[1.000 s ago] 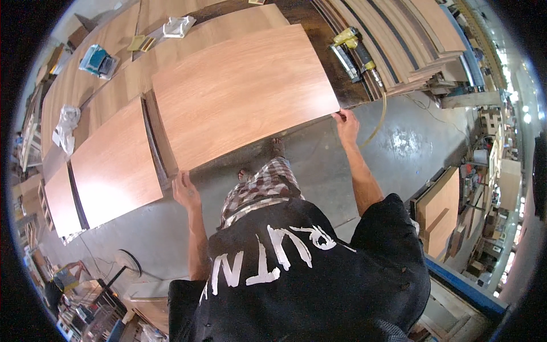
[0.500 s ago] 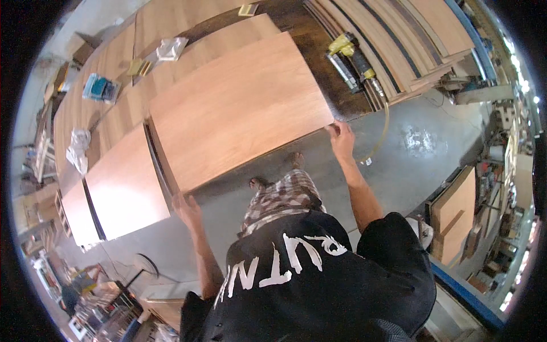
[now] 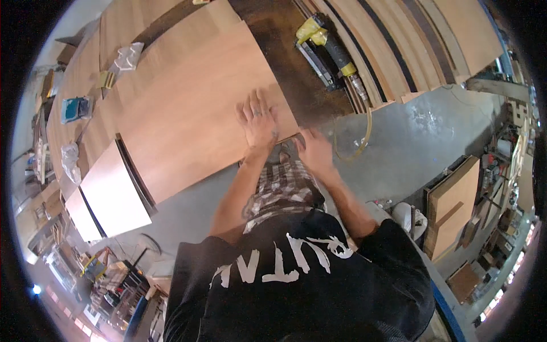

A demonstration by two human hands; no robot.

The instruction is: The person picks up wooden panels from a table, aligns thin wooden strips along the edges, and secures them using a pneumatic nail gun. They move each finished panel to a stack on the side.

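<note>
A large light-brown wooden panel (image 3: 188, 114) lies flat on a low stack of boards in front of me. My left hand (image 3: 258, 119) rests flat on top of it near its right front corner, fingers spread. My right hand (image 3: 314, 153) sits at the panel's front corner edge, fingers curled against it. Both forearms reach out from my black shirt at the bottom of the view.
A yellow and black nail gun (image 3: 327, 48) with a hose (image 3: 359, 139) lies on dark boards to the right. Smaller panels (image 3: 114, 194) lie to the left, with a blue object (image 3: 74, 108) and plastic wrap (image 3: 128, 56) on boards. The grey floor (image 3: 427, 131) spreads right, with a leaning board (image 3: 450, 205).
My hands were spread wide at the panel's two front corners. Now both have come together at the right front corner, the left flat on top. The view has shifted toward that corner.
</note>
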